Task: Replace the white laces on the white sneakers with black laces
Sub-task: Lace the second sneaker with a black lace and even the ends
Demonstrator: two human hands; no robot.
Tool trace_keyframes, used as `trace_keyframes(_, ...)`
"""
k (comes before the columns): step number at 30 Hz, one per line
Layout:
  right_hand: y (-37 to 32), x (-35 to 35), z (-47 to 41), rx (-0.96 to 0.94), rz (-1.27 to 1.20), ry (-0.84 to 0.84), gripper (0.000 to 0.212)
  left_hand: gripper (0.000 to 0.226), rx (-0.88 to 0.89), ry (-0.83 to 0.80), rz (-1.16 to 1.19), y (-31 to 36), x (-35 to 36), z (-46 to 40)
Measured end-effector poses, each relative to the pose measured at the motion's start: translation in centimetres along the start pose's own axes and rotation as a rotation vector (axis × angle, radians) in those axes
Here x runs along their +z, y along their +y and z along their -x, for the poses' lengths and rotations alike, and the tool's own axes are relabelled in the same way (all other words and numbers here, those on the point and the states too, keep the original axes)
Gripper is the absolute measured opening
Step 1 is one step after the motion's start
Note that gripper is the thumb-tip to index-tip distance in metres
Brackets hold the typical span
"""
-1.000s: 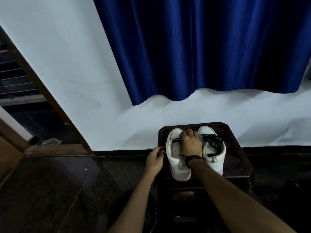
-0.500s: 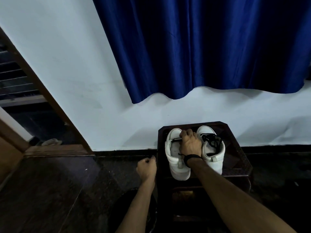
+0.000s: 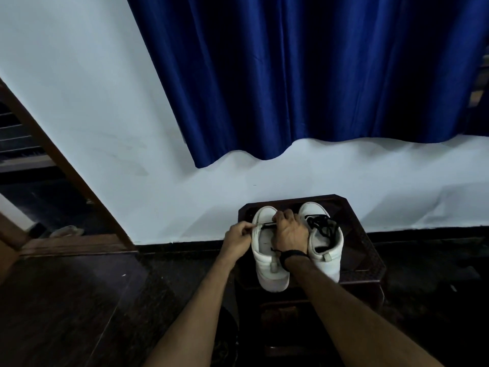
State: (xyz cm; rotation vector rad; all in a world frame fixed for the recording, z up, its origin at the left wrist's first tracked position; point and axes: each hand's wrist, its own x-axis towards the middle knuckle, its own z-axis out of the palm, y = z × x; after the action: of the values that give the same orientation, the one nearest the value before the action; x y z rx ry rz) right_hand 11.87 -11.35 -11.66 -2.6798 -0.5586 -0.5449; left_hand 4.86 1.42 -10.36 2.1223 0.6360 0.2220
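Note:
Two white sneakers stand side by side, toes to the wall, on a dark wooden stool (image 3: 362,250). The right sneaker (image 3: 326,256) carries a black lace (image 3: 324,226) bunched loosely over its tongue. On the left sneaker (image 3: 266,256) a short stretch of black lace (image 3: 268,224) crosses near the toe. My right hand (image 3: 289,230) lies over the left sneaker's lacing area, fingers curled at that lace. At the shoe's left edge my left hand (image 3: 238,237) pinches the lace end. Much of the left shoe's eyelets is hidden under my right hand.
The stool stands against a white wall below a dark blue curtain (image 3: 304,75). A wooden door frame (image 3: 66,176) runs diagonally at the left, with a pale shoe (image 3: 66,231) on the floor beyond it. The floor around is dark tile.
My left hand, which had drawn down and away to the left of the stool, has come back up to the left sneaker's edge. The right hand stayed on the shoe.

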Motion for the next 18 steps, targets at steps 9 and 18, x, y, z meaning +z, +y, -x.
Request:
trace_keyframes(9, 0.0, 0.1, 0.2, 0.01, 0.006, 0.0, 0.036, 0.026, -0.111, -0.006, 0.105, 0.7, -1.4, -1.3)
trace_keyframes(18, 0.2, -0.5, 0.0, 0.023, -0.125, -0.115, 0.041, 0.036, -0.438, -0.044, 0.627, 3.0, -6.8, -0.3)
